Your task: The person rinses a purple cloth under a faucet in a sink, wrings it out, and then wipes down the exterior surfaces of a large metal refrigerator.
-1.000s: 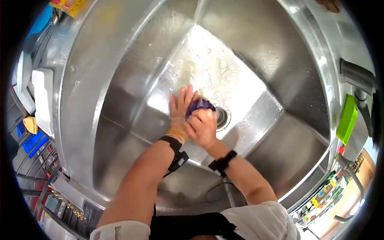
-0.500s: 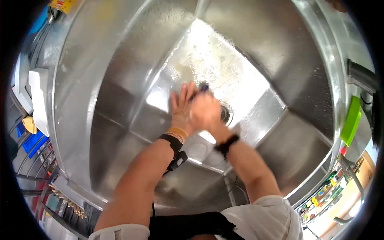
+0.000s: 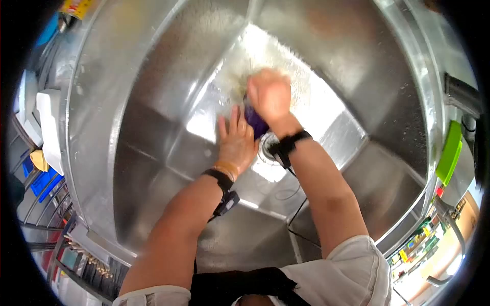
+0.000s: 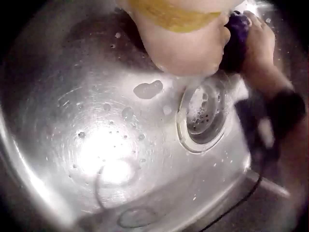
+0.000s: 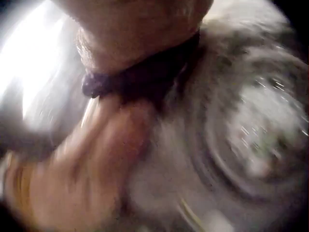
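In the head view, a dark purple item [image 3: 255, 122] lies between both hands over the steel sink floor [image 3: 204, 148]. Curled fingers of the right hand [image 3: 270, 97] grip its far end; the left hand [image 3: 236, 145] rests beside it with fingers spread and fairly straight, its thumb side against the item. The left wrist view has the left palm and wrist [image 4: 183, 48] next to the purple item [image 4: 235, 43], and the right hand [image 4: 260, 46] beyond. Blurred in the right wrist view, the purple item [image 5: 140, 79] runs between the right hand [image 5: 140, 29] and left hand [image 5: 91, 169].
A round drain [image 3: 268, 148] sits just right of the left hand, with bubbly water in it. A green item [image 3: 449, 153] lies by the right rim; a white container [image 3: 49, 130] and a wire rack [image 3: 46, 204] stand left of the sink. A cable trails near the right wrist.
My right hand moves away from my body, up and slightly right in the head view, exposing more of the purple item. My left hand stays nearly in place.
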The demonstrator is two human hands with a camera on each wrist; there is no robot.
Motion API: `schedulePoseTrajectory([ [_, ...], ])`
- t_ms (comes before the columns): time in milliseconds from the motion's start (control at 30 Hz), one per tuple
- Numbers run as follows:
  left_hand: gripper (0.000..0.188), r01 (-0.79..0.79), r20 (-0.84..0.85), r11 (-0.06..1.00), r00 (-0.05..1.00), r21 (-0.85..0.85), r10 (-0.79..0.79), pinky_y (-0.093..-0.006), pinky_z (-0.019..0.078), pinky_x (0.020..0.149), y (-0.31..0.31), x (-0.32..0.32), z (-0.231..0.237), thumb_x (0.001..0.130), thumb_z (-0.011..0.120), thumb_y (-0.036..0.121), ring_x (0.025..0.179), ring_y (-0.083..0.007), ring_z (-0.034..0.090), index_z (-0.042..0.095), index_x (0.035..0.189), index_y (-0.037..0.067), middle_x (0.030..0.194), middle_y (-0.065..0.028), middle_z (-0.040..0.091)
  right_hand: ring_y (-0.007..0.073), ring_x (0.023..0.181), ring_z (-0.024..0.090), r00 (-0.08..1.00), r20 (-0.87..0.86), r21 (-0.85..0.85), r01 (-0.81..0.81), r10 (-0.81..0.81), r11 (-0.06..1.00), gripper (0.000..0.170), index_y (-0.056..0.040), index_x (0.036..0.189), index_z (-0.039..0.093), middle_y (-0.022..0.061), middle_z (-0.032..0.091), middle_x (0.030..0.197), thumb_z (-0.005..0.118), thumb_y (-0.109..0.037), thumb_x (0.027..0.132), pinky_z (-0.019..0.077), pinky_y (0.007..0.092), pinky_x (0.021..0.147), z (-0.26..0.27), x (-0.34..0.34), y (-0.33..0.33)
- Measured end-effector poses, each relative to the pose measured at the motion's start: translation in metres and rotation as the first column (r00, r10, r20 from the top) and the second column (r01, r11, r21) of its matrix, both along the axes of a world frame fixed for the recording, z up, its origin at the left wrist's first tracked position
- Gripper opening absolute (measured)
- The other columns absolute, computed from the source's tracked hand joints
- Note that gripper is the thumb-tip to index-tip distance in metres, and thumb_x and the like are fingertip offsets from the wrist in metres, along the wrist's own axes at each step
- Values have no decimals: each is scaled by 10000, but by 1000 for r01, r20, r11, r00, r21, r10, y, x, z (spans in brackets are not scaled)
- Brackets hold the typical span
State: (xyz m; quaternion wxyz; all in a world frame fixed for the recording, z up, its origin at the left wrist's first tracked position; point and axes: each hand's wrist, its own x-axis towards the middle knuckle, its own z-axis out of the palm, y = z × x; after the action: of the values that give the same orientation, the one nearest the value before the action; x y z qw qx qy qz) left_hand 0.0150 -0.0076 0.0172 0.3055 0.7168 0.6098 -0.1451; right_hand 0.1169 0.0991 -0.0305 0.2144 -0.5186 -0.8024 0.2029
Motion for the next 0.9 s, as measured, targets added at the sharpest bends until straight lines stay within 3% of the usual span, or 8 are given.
schedulePoseTrajectory([
  [233, 668, -118, 86, 948, 992, 296, 97, -644, 121, 1137, -19, 6, -28, 855, 617, 189, 1463, -373, 153, 364, 1456, 46, 1516, -180, 297, 399, 1167, 482, 969, -54, -83, 238, -242, 968, 456, -119, 1159, 618, 196, 502, 1273, 753, -293, 760, 391, 505, 966, 54, 6, -66],
  [333, 714, -2, 39, 928, 999, 372, -14, -620, 205, 1124, -15, -1, -3, 825, 637, 125, 1422, -394, 252, 351, 1479, 131, 1496, -179, 331, 358, 960, 628, 777, -218, -612, 363, -591, 703, 469, -58, 1172, 617, 208, 646, 1061, 750, -305, 796, 494, 380, 862, 58, 32, -98],
  [433, 861, 7, 134, 999, 991, -36, -2, -577, 318, 1082, 7, -12, 56, 777, 703, 150, 1353, -421, 357, 268, 1520, 171, 1466, -177, 379, 285, 950, 653, 639, -174, -755, 401, -749, 518, 538, 4, 1161, 603, 190, 671, 1034, 725, -406, 834, 503, 362, 845, 73, 49, -110],
  [567, 1050, 17, 635, 990, 765, 140, -103, -468, 396, 1057, 9, -13, 140, 674, 801, 207, 1275, -392, 460, 189, 1527, 184, 1399, -189, 468, 200, 912, 648, 504, -458, -832, 49, -732, 553, 486, 1, 1178, 580, 128, 666, 1022, 715, -351, 870, 517, 318, 799, 203, 54, -103],
  [667, 672, -179, 848, 983, 514, -43, 131, -362, 457, 976, 2, -14, 198, 739, 668, 75, 1100, -295, 609, 449, 1374, 82, 1166, -183, 630, 157, 869, 640, 259, -589, -807, -130, -766, 576, 466, -13, 1183, 564, 75, 647, 1011, 731, -313, 869, 529, 288, 743, 278, 61, -110],
  [733, 432, -270, 917, 959, 355, -84, 180, -315, 483, 900, -5, -16, 240, 752, 557, -4, 980, -222, 650, 594, 1182, 7, 1002, -148, 683, 162, 866, 643, 409, -580, -773, -5, -704, 634, 481, -5, 1179, 554, 67, 645, 1000, 733, -323, 865, 534, 291, 737, 312, 77, -125],
  [833, 427, -210, 915, 978, 395, -3, 88, -298, 477, 894, -6, -26, 298, 753, 540, -19, 980, -182, 632, 597, 1174, 10, 1031, -113, 679, 186, 1070, 576, 569, -512, -686, 182, -644, 705, 675, -90, 1295, 484, 81, 545, 1260, 796, -401, 783, 520, 337, 819, 357, 102, -159],
  [900, 474, -123, 888, 987, 437, -102, 146, -272, 464, 936, -6, -34, 336, 776, 476, -23, 1046, -150, 599, 550, 1244, -33, 1121, -83, 646, 259, 1270, 462, 799, -514, -240, 214, -311, 947, 890, -93, 1431, 377, 124, 441, 1425, 846, -361, 723, 429, 419, 1002, 375, 107, -177],
])
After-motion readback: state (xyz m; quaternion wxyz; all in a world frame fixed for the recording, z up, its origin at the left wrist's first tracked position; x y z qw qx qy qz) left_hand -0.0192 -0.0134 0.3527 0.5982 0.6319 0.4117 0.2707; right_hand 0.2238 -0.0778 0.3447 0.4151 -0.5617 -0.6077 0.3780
